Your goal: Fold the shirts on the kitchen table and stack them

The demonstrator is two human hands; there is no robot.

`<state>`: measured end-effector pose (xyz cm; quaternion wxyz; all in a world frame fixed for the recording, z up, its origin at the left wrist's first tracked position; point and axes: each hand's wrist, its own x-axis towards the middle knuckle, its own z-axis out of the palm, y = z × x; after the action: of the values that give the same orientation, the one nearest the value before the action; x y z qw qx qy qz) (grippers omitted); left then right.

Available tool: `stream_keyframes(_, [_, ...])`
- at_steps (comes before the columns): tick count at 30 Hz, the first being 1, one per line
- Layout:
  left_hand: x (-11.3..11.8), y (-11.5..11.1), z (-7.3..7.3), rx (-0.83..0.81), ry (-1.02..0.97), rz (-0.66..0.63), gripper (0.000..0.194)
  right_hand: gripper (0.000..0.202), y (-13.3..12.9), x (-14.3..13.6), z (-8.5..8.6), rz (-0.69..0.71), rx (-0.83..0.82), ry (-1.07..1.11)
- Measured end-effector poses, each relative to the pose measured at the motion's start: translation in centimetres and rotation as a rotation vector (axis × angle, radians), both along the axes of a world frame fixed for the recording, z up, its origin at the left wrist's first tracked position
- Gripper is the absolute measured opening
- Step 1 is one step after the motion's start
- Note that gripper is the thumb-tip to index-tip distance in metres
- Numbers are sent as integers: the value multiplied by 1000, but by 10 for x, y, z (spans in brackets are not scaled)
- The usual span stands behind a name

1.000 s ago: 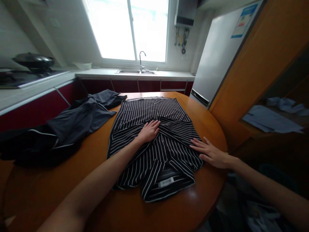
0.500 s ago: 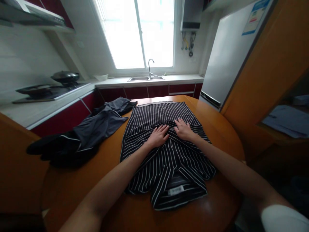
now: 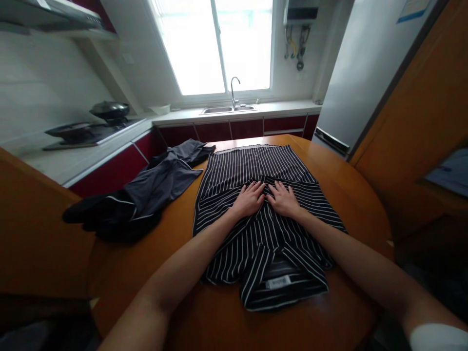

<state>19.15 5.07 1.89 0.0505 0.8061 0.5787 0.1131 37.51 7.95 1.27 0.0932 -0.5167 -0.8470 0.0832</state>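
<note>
A black shirt with white stripes lies spread on the round wooden table, its collar and white label toward me. The sleeves are folded across its middle. My left hand rests flat on the cloth with its fingers spread. Close beside it, my right hand also presses flat on the stripes, fingers apart. Neither hand grips the cloth. To the left, a dark grey and black garment with white piping lies crumpled at the table's edge.
Beyond the table runs a white counter with a sink and tap. Pans stand on the stove at the left. A tall fridge is at the right, near the table.
My hands have come slightly closer together on the shirt, the right one sliding a little toward me. The camera view has shifted, so the scene sits further right and higher.
</note>
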Motion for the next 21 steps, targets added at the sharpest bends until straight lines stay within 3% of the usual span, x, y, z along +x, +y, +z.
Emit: stream_keyframes(21, [-1,-3,1,12,-53,-11,53,60,8,9,-2,26,-64,84])
